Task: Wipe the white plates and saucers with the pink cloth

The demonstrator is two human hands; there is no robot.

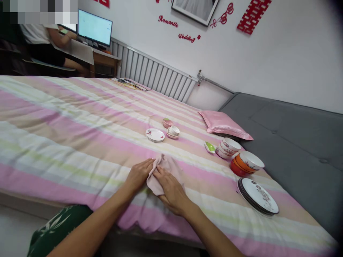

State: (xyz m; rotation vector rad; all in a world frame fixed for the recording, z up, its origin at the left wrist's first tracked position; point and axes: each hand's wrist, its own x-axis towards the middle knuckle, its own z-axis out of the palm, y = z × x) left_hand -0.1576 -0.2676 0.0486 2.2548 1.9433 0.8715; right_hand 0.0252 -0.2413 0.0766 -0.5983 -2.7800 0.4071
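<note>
A pale pink cloth (171, 165) is bunched up near the front edge of the bed. My right hand (173, 189) lies over it with the fingers pressed into its folds. From the left side, my left hand (138, 175) holds the cloth's edge, its fingers close together. Whether anything is wrapped inside the cloth is hidden. Just beyond the hands sit a small stack of white flowered plates (155, 134), a stack of little white and pink dishes (173, 132) and a pink dish (167, 123) with a bit of green.
To the right stand patterned white bowls (227, 147), a green leaf-shaped dish (210, 147), orange and red bowls (241, 167) and dark-rimmed plates (258, 196). A pink pillow (225, 125) rests against the grey headboard (284, 139). Cables (132, 84) lie at the far edge; a person (50, 39) sits at a desk.
</note>
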